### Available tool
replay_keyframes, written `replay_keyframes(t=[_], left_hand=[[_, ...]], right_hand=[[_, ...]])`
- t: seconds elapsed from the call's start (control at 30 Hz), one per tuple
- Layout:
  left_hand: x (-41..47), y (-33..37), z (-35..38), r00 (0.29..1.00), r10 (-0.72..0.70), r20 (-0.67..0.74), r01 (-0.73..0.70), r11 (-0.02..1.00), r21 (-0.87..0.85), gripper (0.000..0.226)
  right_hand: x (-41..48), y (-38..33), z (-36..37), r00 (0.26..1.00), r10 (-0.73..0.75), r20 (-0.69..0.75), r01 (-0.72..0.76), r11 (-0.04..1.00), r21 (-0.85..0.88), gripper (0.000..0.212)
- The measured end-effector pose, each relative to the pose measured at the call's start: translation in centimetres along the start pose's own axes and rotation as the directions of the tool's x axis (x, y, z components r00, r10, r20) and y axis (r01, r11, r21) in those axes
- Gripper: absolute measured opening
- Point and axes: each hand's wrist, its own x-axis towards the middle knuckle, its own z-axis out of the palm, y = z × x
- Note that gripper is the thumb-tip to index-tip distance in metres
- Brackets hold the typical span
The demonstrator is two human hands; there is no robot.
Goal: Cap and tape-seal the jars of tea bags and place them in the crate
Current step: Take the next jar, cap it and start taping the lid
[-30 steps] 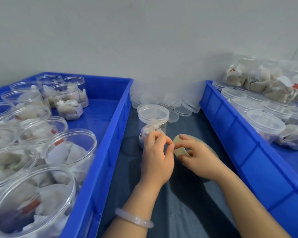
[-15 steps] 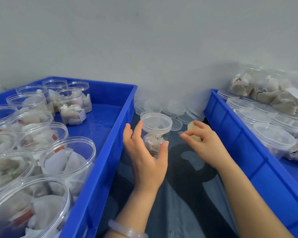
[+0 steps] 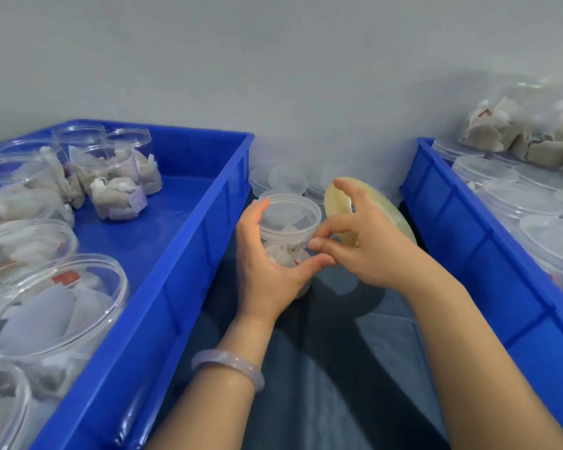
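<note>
A clear capped jar (image 3: 290,222) of tea bags stands on the dark surface between two blue crates. My left hand (image 3: 267,264) curls round its left side and front, thumb at the near side. My right hand (image 3: 364,241) holds a pale yellow roll of tape (image 3: 338,206) upright just right of the jar, with fingers through and over the roll and the thumb and a fingertip at the jar's wall below the lid. Whether a tape end sticks to the jar I cannot make out.
The left blue crate (image 3: 182,254) holds several open jars of tea bags (image 3: 111,177). The right blue crate (image 3: 462,241) holds several capped jars (image 3: 517,199) under a bag of tea bags. Loose clear lids (image 3: 286,178) lie against the wall behind the jar.
My left hand went from open beside the jar to gripping it. My right hand lifted the tape roll off the surface and brought it against the jar's right side.
</note>
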Motion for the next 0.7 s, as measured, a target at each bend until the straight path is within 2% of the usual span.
replay_keyframes(t=[0.13, 0.27, 0.47, 0.6, 0.7], left_hand=[[0.12, -0.41, -0.09, 1.0, -0.004, 0.012, 0.004, 0.999, -0.049, 0.09], [0.15, -0.33, -0.14, 1.0, 0.0, 0.024, 0.001, 0.998, -0.07, 0.087], [0.08, -0.11, -0.24, 0.999, -0.039, 0.022, 0.041, 0.995, -0.086, 0.097], [0.2, 0.02, -0.41, 0.999, -0.045, 0.001, 0.045, 0.994, -0.099, 0.089], [0.42, -0.02, -0.56, 0.997, -0.077, -0.018, 0.075, 0.994, -0.085, 0.073]], right_hand=[[-0.11, 0.0, 0.29, 1.0, 0.017, -0.007, -0.016, 0.999, 0.03, 0.025], [-0.1, -0.24, 0.31, 0.999, 0.015, -0.034, -0.016, 1.0, -0.023, 0.024], [-0.32, -0.49, 0.65, 0.997, 0.068, -0.041, -0.07, 0.997, -0.042, 0.007], [-0.4, -0.59, 0.97, 0.988, 0.109, -0.108, -0.116, 0.991, -0.06, 0.011], [-0.48, -0.36, 0.94, 0.98, 0.13, -0.152, -0.145, 0.985, -0.091, 0.01]])
